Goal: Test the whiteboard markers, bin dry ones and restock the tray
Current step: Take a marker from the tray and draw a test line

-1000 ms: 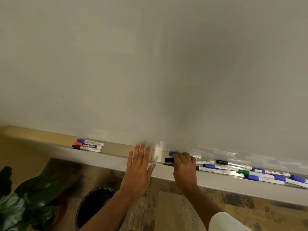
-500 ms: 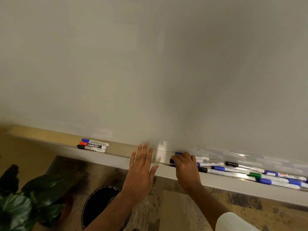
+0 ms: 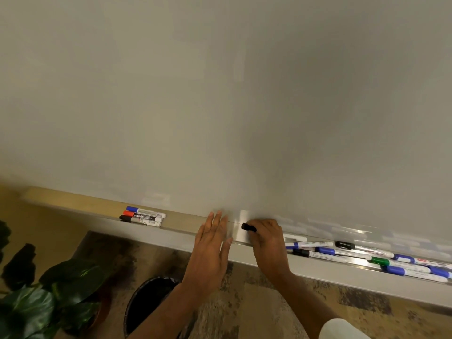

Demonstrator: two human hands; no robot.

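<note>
A blank whiteboard (image 3: pixel 220 94) fills the upper view, with a metal tray (image 3: pixel 342 275) along its lower edge. My right hand (image 3: pixel 267 243) grips a black-capped marker (image 3: pixel 249 227) over the tray; only the cap end shows past my fingers. My left hand (image 3: pixel 211 250) is held flat with straight fingers just left of it, over the tray's front edge. Three markers, capped blue, red and black (image 3: pixel 144 215), lie side by side on the tray further left. Several blue, black and green markers (image 3: pixel 367 258) lie in a loose pile on the tray at right.
A black waste bin (image 3: pixel 149 304) stands on the patterned floor below my left forearm. A potted plant with dark green leaves (image 3: pixel 44 297) sits at lower left. The tray's left part (image 3: pixel 73 201) is bare.
My right hand has closed round the black-capped marker and lifted it slightly off the tray. The left hand stays flat. The camera has shifted a little.
</note>
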